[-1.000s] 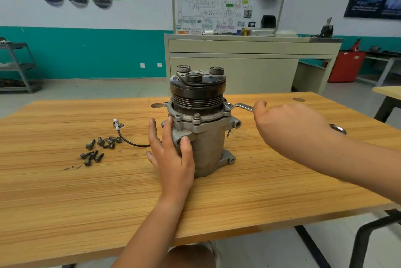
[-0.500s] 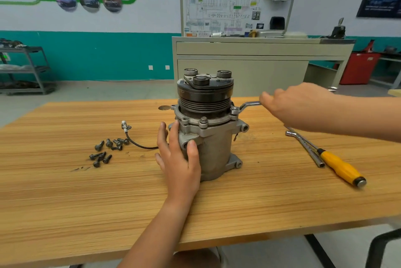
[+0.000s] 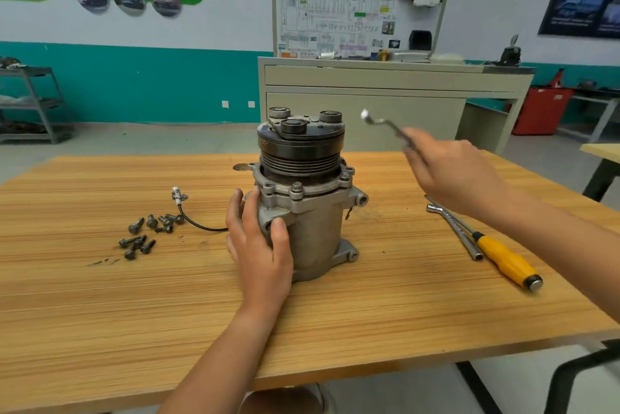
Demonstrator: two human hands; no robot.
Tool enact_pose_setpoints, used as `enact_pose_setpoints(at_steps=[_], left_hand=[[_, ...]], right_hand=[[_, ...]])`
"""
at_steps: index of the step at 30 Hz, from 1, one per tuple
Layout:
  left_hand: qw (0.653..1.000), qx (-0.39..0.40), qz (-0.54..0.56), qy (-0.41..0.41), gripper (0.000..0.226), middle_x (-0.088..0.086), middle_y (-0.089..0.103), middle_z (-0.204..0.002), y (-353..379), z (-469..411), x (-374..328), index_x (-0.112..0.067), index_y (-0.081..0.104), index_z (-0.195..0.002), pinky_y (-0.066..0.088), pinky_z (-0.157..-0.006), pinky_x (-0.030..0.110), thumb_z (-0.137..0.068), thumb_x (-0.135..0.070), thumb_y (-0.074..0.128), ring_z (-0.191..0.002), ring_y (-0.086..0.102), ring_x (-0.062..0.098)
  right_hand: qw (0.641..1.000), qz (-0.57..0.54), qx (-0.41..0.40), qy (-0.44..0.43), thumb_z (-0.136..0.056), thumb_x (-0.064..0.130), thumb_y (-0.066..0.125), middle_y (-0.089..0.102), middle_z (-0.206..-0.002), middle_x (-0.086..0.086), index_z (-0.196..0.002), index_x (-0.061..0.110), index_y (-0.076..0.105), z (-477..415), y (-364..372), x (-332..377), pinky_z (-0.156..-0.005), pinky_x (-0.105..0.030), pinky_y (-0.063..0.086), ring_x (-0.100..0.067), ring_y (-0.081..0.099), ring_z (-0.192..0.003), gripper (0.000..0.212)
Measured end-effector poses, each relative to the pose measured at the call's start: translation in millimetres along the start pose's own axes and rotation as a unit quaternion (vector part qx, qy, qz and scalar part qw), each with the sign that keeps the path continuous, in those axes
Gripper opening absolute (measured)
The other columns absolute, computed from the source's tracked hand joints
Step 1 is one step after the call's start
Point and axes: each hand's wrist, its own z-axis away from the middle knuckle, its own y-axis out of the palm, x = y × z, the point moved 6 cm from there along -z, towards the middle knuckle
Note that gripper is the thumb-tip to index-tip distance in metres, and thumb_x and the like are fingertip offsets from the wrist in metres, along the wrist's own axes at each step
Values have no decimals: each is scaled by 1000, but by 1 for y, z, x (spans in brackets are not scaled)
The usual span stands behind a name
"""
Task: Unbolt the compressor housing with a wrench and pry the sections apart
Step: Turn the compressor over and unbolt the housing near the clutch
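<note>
A grey metal compressor (image 3: 312, 212) stands upright on the wooden table (image 3: 100, 313), its black pulley and clutch on top. Bolts still sit in the flange under the pulley. My left hand (image 3: 258, 242) wraps the housing's left side, thumb in front and fingers behind. My right hand (image 3: 449, 172) grips the handle of a silver ring wrench (image 3: 379, 122), held in the air to the right of the pulley, its ring end raised and off the flange. The wrench is motion-blurred.
Several loose bolts (image 3: 144, 234) lie left of the compressor, beside a black wire with a white connector (image 3: 177, 197). A yellow-handled screwdriver (image 3: 503, 257) and a metal socket wrench (image 3: 456, 232) lie at the right. A grey cabinet (image 3: 385, 95) stands behind the table.
My right hand has lifted the wrench off the flange bolt on the compressor's right side and raised it into the air. The left hand has kept its hold on the housing.
</note>
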Motion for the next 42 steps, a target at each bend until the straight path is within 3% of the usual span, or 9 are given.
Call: enact_pose_setpoints(at_steps=[5, 9, 12, 16, 20, 26, 35, 40, 42], left_hand=[[1000, 0, -9, -4, 49, 3, 21, -151, -1, 0, -1, -38, 28, -131, 20, -112, 51, -83, -50, 27, -131, 16, -1], [1000, -2, -14, -3, 49, -3, 21, -148, -1, 1, 0, -39, 29, -131, 20, -112, 50, -83, -50, 27, -129, 16, -4], [1000, -6, -10, -7, 50, -4, 21, -148, -1, 1, 0, -38, 30, -131, 21, -111, 53, -83, -49, 27, -129, 17, -4], [1000, -8, -10, -7, 50, -5, 22, -146, -1, 1, 0, -37, 30, -132, 20, -111, 54, -84, -49, 27, -127, 16, -8], [1000, -10, -15, -8, 51, 2, 23, -149, -1, 2, -1, -35, 32, -133, 20, -111, 53, -84, -49, 27, -127, 16, -6], [1000, -11, -16, 2, 47, -9, 22, -143, -1, 2, 0, -41, 29, -130, 21, -111, 50, -83, -48, 28, -125, 17, -9], [1000, -12, -20, 3, 48, -13, 20, -141, -1, 1, 3, -42, 30, -130, 20, -109, 39, -83, -50, 28, -127, 16, -7], [1000, -6, -21, -8, 47, -4, 23, -148, 0, 1, 4, -46, 27, -129, 18, -106, 33, -82, -51, 27, -127, 16, -5], [1000, -4, -22, -7, 45, -7, 23, -146, 0, 2, 4, -49, 26, -127, 16, -106, 32, -82, -51, 27, -125, 16, -8]], right_hand=[[978, 96, 183, 13, -98, 27, 29, 44, -61, 6, -125, 22, 39, 20, 8, 19, -46, -28, 34, -12, 41, -53, 30], [960, 185, 209, 6, -94, 8, 33, 39, -59, 3, -120, 13, 39, 17, 3, 39, -39, -25, 21, -11, 34, -48, 28], [935, 260, 241, -4, -87, -4, 35, 52, -70, -4, -128, -1, 32, 19, 3, 56, -37, -26, 21, -19, 38, -52, 41], [913, 291, 287, -5, -87, -8, 36, 30, -58, -4, -133, -7, 26, 18, 1, 62, -37, -27, 24, -19, 36, -52, 47], [901, 323, 287, -36, -90, -5, 37, 47, -72, -9, -138, -9, 19, 12, -5, 67, -36, -27, 22, -19, 28, -48, 51], [898, 316, 303, -29, -90, -2, 35, 32, -59, -1, -132, -2, 30, 11, -3, 55, -37, -25, 23, -15, 31, -45, 41], [906, 328, 256, -78, -93, 4, 33, 34, -58, 0, -140, -1, 14, 11, 10, 46, -37, -25, 25, -14, 33, -45, 51], [899, 351, 240, -100, -92, 7, 40, 34, -60, 4, -119, 9, 35, -9, 18, 22, -41, -23, 23, -11, 34, -47, 27], [919, 313, 215, -109, -92, 6, 41, 45, -69, 4, -113, 12, 40, -22, 28, 18, -57, -24, 38, -15, 48, -60, 22]])
